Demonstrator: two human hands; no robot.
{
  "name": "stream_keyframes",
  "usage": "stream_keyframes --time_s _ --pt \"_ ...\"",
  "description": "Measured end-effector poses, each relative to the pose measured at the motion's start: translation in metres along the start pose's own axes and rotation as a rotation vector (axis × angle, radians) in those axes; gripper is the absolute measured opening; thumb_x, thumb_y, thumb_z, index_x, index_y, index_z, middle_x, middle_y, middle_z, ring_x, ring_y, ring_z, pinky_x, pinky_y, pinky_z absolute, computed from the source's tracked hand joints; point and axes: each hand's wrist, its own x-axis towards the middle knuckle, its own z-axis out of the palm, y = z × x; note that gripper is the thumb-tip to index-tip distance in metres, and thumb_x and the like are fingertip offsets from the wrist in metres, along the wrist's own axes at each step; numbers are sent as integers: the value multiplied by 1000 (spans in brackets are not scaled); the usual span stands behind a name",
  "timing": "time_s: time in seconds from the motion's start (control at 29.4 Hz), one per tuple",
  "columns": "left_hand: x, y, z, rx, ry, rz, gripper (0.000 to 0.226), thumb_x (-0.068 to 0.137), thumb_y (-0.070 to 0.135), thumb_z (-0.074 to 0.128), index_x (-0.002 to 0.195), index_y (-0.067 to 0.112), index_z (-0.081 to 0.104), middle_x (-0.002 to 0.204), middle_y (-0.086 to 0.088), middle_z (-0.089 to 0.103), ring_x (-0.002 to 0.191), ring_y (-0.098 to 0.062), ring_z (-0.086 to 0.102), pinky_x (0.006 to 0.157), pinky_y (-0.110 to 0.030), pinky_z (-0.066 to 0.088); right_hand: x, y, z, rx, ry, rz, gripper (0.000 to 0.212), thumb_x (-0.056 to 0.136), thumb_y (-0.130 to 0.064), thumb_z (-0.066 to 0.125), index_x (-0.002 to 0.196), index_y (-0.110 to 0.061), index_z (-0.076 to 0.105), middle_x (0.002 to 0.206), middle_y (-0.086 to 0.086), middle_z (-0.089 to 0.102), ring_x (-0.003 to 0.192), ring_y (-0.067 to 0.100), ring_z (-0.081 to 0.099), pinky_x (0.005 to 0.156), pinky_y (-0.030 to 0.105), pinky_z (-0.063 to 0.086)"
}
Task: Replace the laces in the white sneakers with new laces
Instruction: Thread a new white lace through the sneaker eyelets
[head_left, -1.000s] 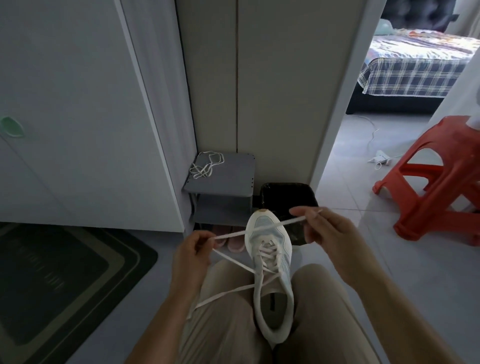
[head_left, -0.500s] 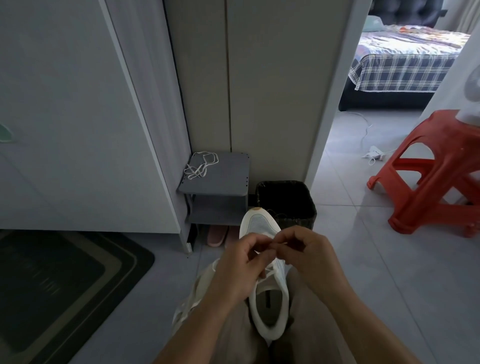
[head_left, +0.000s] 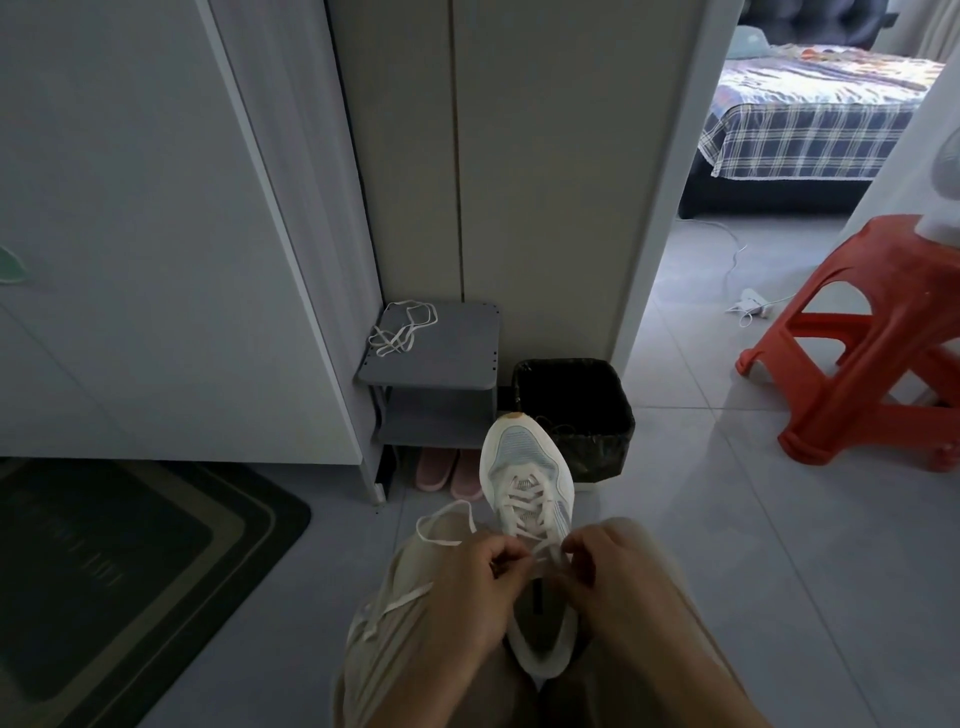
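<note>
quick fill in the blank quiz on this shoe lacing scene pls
The left hand and right hand pinch the lace of the white sneaker, whose toe points ____ from the hands.
A spare lace lies on the ____ level of the grey shelf.
Under that shelf sit ____ slippers.
The bin beside it is ____.
Missing: away; top; pink; black
</note>
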Motion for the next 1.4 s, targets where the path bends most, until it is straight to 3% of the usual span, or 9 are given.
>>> stream_keyframes --time_s 0.07,0.17,0.27,0.37,0.75,0.92,1.05,1.26,1.4 --pt "0 -7 9 89 49 56 6 83 20 67 80 26 67 76 16 59 73 4 57 68 -17 45 1 4 7 23 -33 52 43 91 -26 40 106 8 62 96 26 58 101 33 55 94 35 37" --pt "-1 -10 19 156 99 137 10 84 26 65 92 20 70 84 15 56 81 -2 57 75 -22 48 -2 1 -8 115 -49 58 13 91 -33 53 81 -29 59 79 -12 51 85 9 54 73 10 37" --pt "-2 -6 29 151 132 148 13 85 27 64 93 20 70 84 18 49 84 -5 57 75 -24 48 -1 8 -15 146 -6 -4 22 84 -31 63 67 -40 54 72 -11 57 73 5 56 69 17 45" --pt "0 -6 38 103 165 133 12 84 24 66 93 17 70 83 21 47 83 -5 57 73 -19 47 -2 13 -18 192 0 3 9 80 -35 67 71 -35 66 75 -9 65 72 5 59 71 28 51" --pt "10 -9 41 77 132 111 8 83 20 65 84 14 71 82 15 51 81 -7 55 72 -22 46 -2 15 -12 239 9 -8 14 83 -26 66 76 -37 61 79 -12 63 74 0 57 65 10 42" --pt "12 -5 37 150 90 126 15 89 22 59 95 15 70 87 14 46 89 -6 54 76 -20 44 12 20 -21 190 -88 -9 13 86 -23 60 76 -30 62 82 -8 63 77 6 58 74 24 48" --pt "8 0 28 161 66 198 20 93 22 53 106 18 67 102 10 51 92 -1 54 78 -14 43 21 17 -23 88 -118 -15 14 87 -22 58 75 -29 58 80 -10 61 74 5 55 66 17 44" --pt "15 -22 -28 66 396 214 26 86 0 58 106 16 63 97 17 53 77 2 55 64 -6 42 22 98 -89 511 178 390 13 89 0 54 78 2 61 68 13 57 61 23 49 55 29 37" --pt "20 -46 -39 148 313 15 19 88 7 57 99 22 59 97 6 55 77 0 51 62 -9 38 18 161 -110 349 280 679 16 88 -2 56 81 12 60 66 13 56 65 29 49 62 34 40"
